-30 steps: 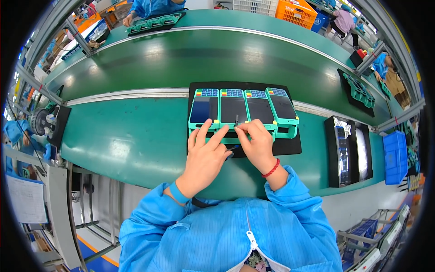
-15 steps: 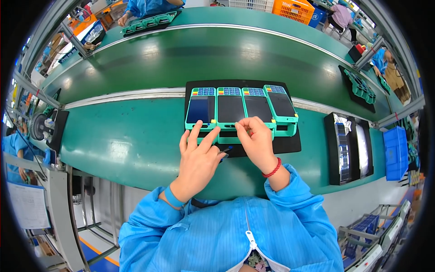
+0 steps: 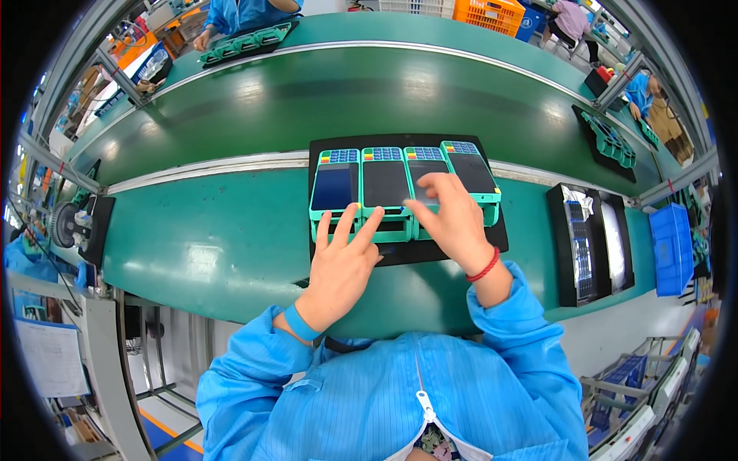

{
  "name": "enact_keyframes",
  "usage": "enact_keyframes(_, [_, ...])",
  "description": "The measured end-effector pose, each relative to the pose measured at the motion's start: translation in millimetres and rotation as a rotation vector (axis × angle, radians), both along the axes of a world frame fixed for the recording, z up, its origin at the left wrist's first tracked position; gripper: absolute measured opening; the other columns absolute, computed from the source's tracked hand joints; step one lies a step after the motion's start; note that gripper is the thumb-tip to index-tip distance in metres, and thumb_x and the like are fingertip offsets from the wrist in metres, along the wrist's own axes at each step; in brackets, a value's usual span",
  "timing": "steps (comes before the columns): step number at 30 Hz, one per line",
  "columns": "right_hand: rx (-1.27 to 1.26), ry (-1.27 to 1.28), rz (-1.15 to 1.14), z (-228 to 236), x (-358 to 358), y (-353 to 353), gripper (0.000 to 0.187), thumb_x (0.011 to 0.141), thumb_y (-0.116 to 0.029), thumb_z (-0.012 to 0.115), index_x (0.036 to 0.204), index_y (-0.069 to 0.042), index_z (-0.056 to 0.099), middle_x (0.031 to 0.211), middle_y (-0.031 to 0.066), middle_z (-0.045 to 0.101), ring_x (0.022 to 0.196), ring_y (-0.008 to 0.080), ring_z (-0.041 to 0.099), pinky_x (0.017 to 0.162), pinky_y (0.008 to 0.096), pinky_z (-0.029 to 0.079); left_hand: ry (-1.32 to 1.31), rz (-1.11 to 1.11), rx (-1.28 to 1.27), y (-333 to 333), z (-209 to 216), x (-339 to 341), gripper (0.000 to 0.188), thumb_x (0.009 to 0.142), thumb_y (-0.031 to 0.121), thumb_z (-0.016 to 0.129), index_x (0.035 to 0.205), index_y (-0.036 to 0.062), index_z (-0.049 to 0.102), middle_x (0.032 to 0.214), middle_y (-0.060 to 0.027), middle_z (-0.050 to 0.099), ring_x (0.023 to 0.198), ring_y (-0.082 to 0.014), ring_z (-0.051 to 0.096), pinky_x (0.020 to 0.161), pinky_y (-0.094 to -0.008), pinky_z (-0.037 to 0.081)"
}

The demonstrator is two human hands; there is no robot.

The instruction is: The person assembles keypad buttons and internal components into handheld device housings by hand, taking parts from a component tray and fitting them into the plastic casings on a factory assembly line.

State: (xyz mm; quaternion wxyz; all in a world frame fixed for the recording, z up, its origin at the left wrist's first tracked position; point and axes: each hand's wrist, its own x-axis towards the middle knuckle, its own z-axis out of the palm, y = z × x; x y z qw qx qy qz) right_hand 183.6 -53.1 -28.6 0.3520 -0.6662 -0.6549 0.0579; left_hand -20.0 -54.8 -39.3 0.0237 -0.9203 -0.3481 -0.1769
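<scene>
Several card payment terminals (image 3: 384, 183) lie side by side on a black mat (image 3: 492, 230). Each has a green frame, a dark screen and a blue keypad at its far end. My left hand (image 3: 338, 265) has its fingers spread, their tips at the near edges of the two leftmost terminals. A thin dark tip (image 3: 302, 283) shows beside that hand; what it belongs to is hidden. Over the near part of the third terminal (image 3: 427, 170) hovers my right hand (image 3: 460, 223), thumb and forefinger apart, with nothing visible between them. It partly covers that terminal's screen.
Right of the mat stands a black tray (image 3: 567, 250) with dark strips and clear wrapping, then a blue bin (image 3: 670, 250). A metal rail (image 3: 223, 164) separates my bench from the green belt (image 3: 269, 100). Across it, a co-worker's hand (image 3: 202, 38) is near another loaded mat.
My right hand has left the near edge of the second terminal and moved right, its thumb and forefinger parting. My left fingers have spread a little more at the terminals' near edges.
</scene>
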Motion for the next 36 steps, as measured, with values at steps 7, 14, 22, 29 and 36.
enact_keyframes(7, [-0.274,-0.164,0.109,16.3,6.8,24.5,0.039,0.067,-0.034,0.079,0.087,-0.01,0.056,0.085,0.008,0.052,0.075,0.0279,0.059,0.065,0.0383,0.048,-0.281,0.024,-0.176,-1.5,20.0,-5.0,0.012,0.083,0.016,0.06,0.085,0.0044,0.062,0.111,-0.0066,0.059,0.117,-0.0312,0.044,0.1,-0.0492,0.029])
enact_keyframes(14, [-0.421,0.523,0.568,31.9,13.4,-9.9,0.019,0.077,-0.016,0.073,0.088,-0.005,0.062,0.079,-0.0008,0.056,0.061,0.0056,0.045,0.053,0.0218,0.036,-0.526,-0.01,-0.392,-4.7,16.2,-8.1,0.017,0.089,0.017,0.055,0.094,0.0012,0.06,0.095,-0.0101,0.058,0.101,-0.0292,0.05,0.089,-0.0392,0.035])
enact_keyframes(22, [0.237,0.353,0.381,24.9,4.3,-48.9,0.008,0.076,-0.003,0.069,0.078,-0.004,0.061,0.071,0.0055,0.055,0.062,0.0153,0.055,0.053,0.0267,0.043,-0.554,0.077,-0.582,3.2,5.9,6.2,0.016,0.092,0.014,0.05,0.087,0.0,0.057,0.083,-0.0116,0.056,0.082,-0.0293,0.05,0.076,-0.0371,0.039])
enact_keyframes(29, [0.217,0.489,-0.025,-32.0,27.0,-25.3,0.007,0.081,-0.008,0.068,0.081,-0.002,0.064,0.07,0.0029,0.053,0.058,0.0098,0.048,0.05,0.0242,0.038,-0.271,-0.1,-0.118,-6.7,2.3,39.3,0.012,0.077,0.014,0.067,0.075,0.0037,0.061,0.113,-0.0063,0.058,0.121,-0.0328,0.042,0.1,-0.0487,0.03])
enact_keyframes(36, [0.216,0.282,-0.09,-40.5,27.4,-21.9,0.009,0.081,-0.012,0.068,0.084,-0.005,0.064,0.072,0.0048,0.055,0.059,0.0144,0.054,0.053,0.0276,0.043,-0.076,-0.112,-0.057,3.3,-4.8,52.5,0.018,0.077,0.021,0.069,0.073,0.0044,0.063,0.136,-0.003,0.046,0.13,-0.0351,0.033,0.105,-0.056,0.024])
